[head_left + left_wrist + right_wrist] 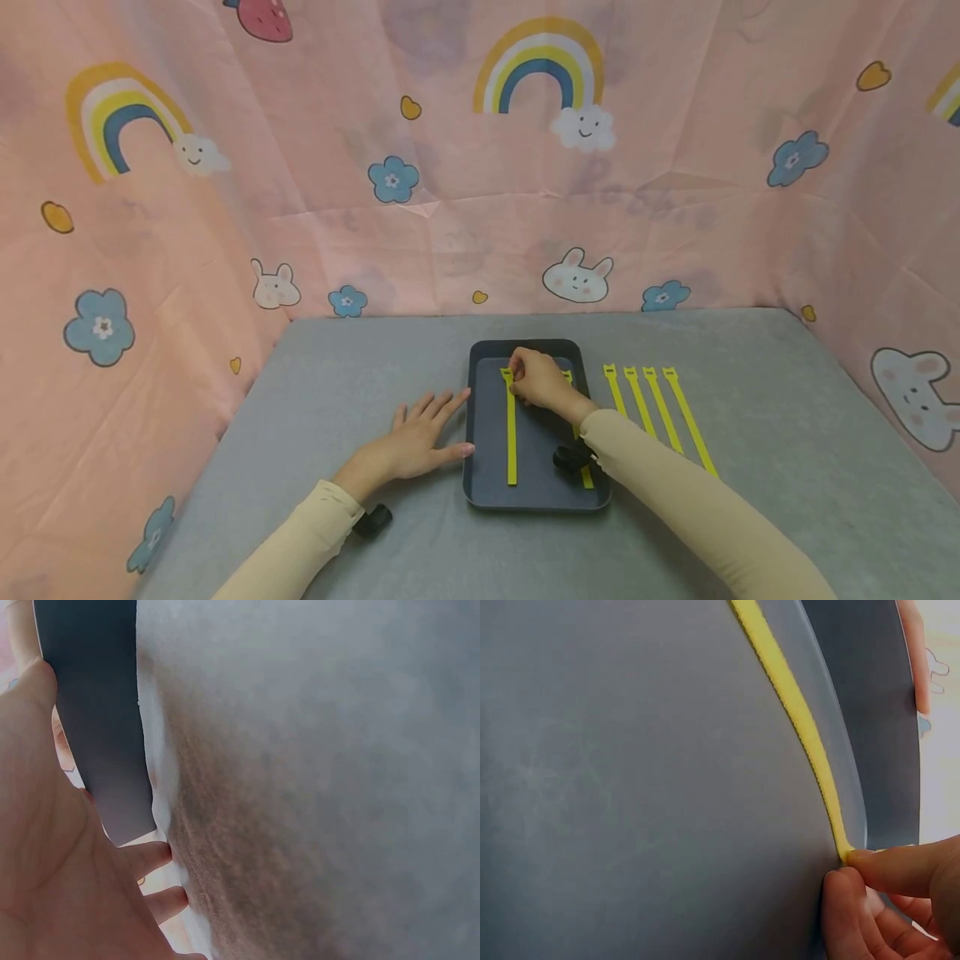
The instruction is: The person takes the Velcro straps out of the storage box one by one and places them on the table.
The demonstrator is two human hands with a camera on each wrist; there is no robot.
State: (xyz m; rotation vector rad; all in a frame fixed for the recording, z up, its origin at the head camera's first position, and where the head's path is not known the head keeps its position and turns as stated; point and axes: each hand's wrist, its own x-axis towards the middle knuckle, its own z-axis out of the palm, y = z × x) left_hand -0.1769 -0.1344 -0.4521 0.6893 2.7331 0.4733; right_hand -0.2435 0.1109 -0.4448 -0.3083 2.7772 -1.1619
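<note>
A dark grey tray (pixel 545 487) lies on the table with two flat yellow cable ties in it. My right hand (pixel 542 381) reaches over the tray and pinches the left cable tie (pixel 512 442) near its wide slotted end. In the right wrist view, thumb and fingertips meet on the end of that yellow strap (pixel 799 716). The right cable tie (pixel 587 478) is partly hidden under my right wrist. My left hand (pixel 412 443) is spread beside the tray, thumb and fingertips at its left wall (pixel 97 705).
Several more yellow cable ties (pixel 660 404) lie side by side on the grey tabletop (pixel 795 433), right of the tray; my right sleeve covers some of their lower ends. A pink patterned cloth (pixel 465 242) hangs behind the table and along its sides.
</note>
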